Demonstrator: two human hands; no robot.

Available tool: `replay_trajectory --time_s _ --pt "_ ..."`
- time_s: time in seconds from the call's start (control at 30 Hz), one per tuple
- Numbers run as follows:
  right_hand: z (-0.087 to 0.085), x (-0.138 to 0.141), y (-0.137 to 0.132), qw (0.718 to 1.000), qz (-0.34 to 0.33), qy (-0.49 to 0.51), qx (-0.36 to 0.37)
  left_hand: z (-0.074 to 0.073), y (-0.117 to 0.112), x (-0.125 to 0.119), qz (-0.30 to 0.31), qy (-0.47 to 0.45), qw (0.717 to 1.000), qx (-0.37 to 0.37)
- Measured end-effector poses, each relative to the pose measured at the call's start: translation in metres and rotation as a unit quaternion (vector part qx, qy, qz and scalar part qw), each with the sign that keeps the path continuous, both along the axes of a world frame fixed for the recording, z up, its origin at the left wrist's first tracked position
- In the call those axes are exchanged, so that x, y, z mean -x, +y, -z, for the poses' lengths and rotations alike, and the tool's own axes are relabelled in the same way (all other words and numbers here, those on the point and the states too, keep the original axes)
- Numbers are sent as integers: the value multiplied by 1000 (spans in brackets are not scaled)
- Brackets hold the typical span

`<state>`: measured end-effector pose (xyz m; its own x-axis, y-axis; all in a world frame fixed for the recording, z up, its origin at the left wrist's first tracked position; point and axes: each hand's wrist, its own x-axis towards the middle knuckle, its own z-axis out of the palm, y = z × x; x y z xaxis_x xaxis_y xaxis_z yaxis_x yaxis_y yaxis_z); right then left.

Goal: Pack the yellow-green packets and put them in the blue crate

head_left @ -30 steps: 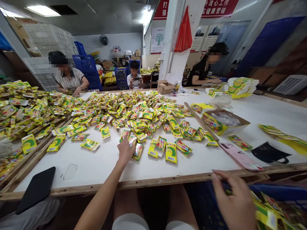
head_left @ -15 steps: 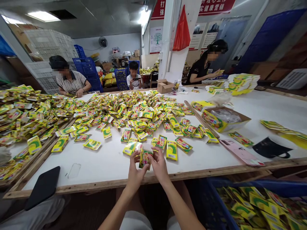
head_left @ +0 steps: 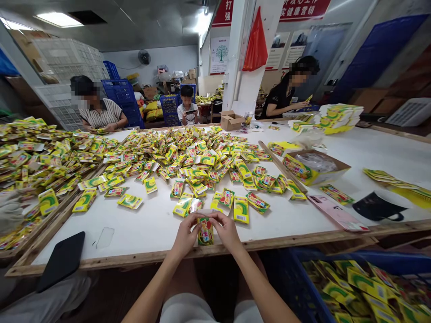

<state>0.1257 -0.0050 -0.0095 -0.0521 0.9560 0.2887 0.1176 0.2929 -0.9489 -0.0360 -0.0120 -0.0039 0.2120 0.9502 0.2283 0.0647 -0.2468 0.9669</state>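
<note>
Between my two hands, just above the table's near edge, a small yellow, green and red printed box (head_left: pixel 205 232) stands upright. My left hand (head_left: pixel 186 234) pinches its upper left side, fingers bent over the top. On the upper right side, my right hand (head_left: pixel 226 231) grips it the same way, thumb against the front. The fingers partly cover the box's top end. Right beyond the hands lie more such boxes, among them a yellow box (head_left: pixel 241 210) with a barcode. A large heap of the boxes (head_left: pixel 175 150) spreads over the white table (head_left: pixel 141 233) behind them.
A blue crate (head_left: pixel 299 269) of boxes stands low at right. On the table are a black phone (head_left: pixel 62 260), a pink phone-like item (head_left: pixel 336 212), a black mug (head_left: pixel 380 206) and an open carton (head_left: pixel 316 168) holding clear plastic. Wooden strips divide the table. Several people sit around it.
Both hands have drawn slightly toward me with the box, which now stands straighter. My fingers have closed over its top end. At left, the person in stripes has moved their hands.
</note>
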Motion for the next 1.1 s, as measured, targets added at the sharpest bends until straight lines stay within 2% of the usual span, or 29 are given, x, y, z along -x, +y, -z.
replay_trajectory --time_s 0.1,0.23,0.4,0.63,0.73,0.83,0.93,1.03,1.1 --pt "3 2 2 999 20 41 0 1 -1 -5 -23 -26 999 -11" --pt "-3 1 -6 999 7 -21 -30 0 -5 -5 -32 -1 999 -15" --pt "-14 6 -13 998 3 -49 -45 -3 -8 -3 -86 2 996 -10" --pt "-24 12 -1 994 27 -102 -30 -4 0 -6 -135 -8 991 3" --pt "-24 8 1 994 10 -108 -21 1 2 -4 -124 -6 992 12" --pt "-17 6 -3 996 -14 -87 -15 5 -2 -1 -96 -20 995 22" --pt "-10 12 -9 998 -29 -48 1 4 -5 1 -80 -10 997 5" --pt "-15 5 -17 998 4 -61 -23 -2 -3 5 -78 49 995 -44" --pt "-27 -20 -29 986 91 -123 -70 -5 4 10 -114 105 985 -80"
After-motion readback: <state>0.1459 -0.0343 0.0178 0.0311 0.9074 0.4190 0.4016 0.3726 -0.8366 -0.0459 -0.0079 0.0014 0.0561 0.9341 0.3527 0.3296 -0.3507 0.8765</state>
